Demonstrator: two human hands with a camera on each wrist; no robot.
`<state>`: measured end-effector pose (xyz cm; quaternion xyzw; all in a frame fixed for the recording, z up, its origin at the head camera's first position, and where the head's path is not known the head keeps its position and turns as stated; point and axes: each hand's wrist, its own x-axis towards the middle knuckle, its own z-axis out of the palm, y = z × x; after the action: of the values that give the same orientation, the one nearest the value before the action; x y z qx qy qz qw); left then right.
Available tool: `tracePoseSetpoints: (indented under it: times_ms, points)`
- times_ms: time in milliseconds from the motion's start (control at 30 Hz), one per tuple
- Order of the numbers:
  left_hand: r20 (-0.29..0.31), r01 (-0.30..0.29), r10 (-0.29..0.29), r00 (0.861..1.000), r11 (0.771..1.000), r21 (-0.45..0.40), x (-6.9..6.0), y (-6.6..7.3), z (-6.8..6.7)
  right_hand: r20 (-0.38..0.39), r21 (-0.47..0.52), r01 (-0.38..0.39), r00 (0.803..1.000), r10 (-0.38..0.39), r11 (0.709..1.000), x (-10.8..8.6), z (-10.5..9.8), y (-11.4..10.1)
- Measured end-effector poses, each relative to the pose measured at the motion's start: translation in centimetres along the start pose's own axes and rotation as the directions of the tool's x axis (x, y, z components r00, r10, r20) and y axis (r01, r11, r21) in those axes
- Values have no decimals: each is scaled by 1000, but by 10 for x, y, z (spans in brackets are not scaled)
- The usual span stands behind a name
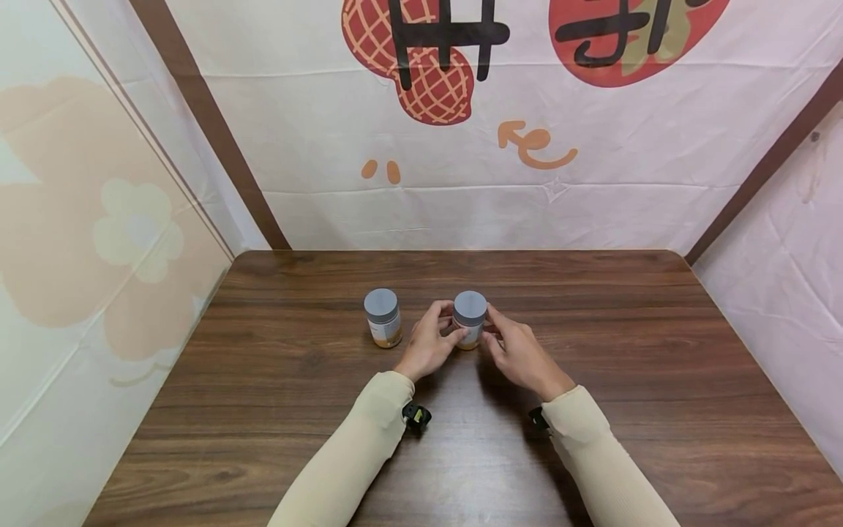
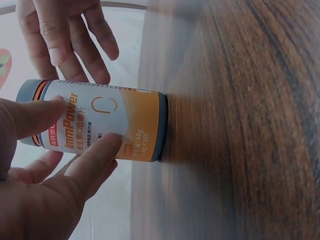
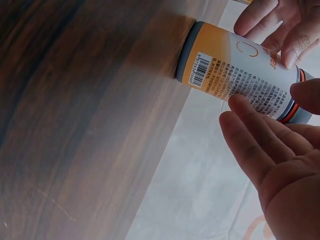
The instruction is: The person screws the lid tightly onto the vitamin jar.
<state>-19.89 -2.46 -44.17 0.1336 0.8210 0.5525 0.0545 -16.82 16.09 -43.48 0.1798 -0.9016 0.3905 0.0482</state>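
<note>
A jar of vitamin C tablets (image 1: pixel 470 333), with a grey lid and a white and orange label, stands upright on the table. My left hand (image 1: pixel 429 342) holds it from the left, thumb across the label and fingers reaching round behind. On the jar's other side is my right hand (image 1: pixel 520 351), its fingers fairly straight and the fingertips (image 3: pixel 240 102) at the label. The right thumb is near the lid end in the right wrist view. The barcode side of the jar (image 3: pixel 220 65) faces the right wrist camera. A second, similar jar (image 1: pixel 383 326) stands left of my left hand, untouched.
The brown wood-grain table (image 1: pixel 296 410) ends at a back edge against a white printed cloth (image 1: pixel 461 212). Printed cloth also hangs at the left and right sides. Both wrists carry a dark strapped device (image 1: pixel 416 416) at the sleeve.
</note>
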Motion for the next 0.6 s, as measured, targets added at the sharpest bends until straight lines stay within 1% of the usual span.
tracePoseSetpoints:
  times_ms: [133, 233, 300, 400, 467, 500, 600]
  points:
    - [9, 5, -5, 1000, 1000, 12, -1, 0, 0, 14, 5, -11, 1000, 11, 1000, -1, 0, 1]
    - [19, 19, -20, 1000, 999, 33, -3, 0, -2, 39, -32, -21, 999, 22, 999, -3, -1, 1]
    - [25, 31, -32, 999, 998, 50, -5, 0, -4, 62, -97, -21, 998, 27, 995, -6, -2, 1]
    - [38, 44, -48, 998, 993, 108, -11, 1, -7, 112, -223, -16, 993, 42, 975, -12, -3, 1]
    - [56, 33, -43, 997, 985, 171, -17, 1, -11, 145, -293, 4, 989, 40, 956, -18, -4, 1]
    - [69, 35, -50, 996, 979, 201, -22, 2, -13, 161, -320, 14, 986, 40, 947, -21, -4, 1]
    - [112, 24, -57, 992, 960, 277, -36, 4, -19, 193, -378, 47, 981, 28, 925, -29, -5, 1]
